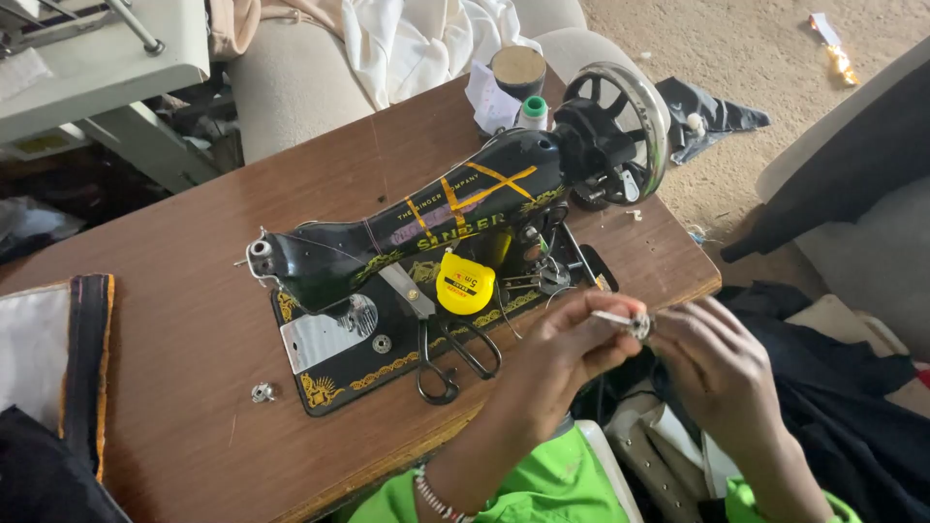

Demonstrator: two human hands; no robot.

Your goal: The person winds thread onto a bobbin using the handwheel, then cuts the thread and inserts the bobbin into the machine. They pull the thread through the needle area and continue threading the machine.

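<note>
- Brown wooden bench (194, 320) carries a black sewing machine (426, 218) with gold ornament, up and to the left of my fingers.
- My left hand (567, 353) and my right hand (722, 368) meet just off the bench edge, over dark cloth (852, 416) on my lap.
- Fingers of both hands are pinched on a small metal bobbin part (635, 323); it sits between the two hands, touching both.
- I judge this part light, hard and smooth, so it can slip easily; best to hold it by its rim with the fingertips.
- Just left of my left hand lie black scissors (455, 358) and a yellow tape measure (465, 283), on the machine base.
- Far to the left, one small metal piece (262, 392) rests alone on the bench.
- Its exact shape is too small to tell, and any thread is hard to make out.
</note>
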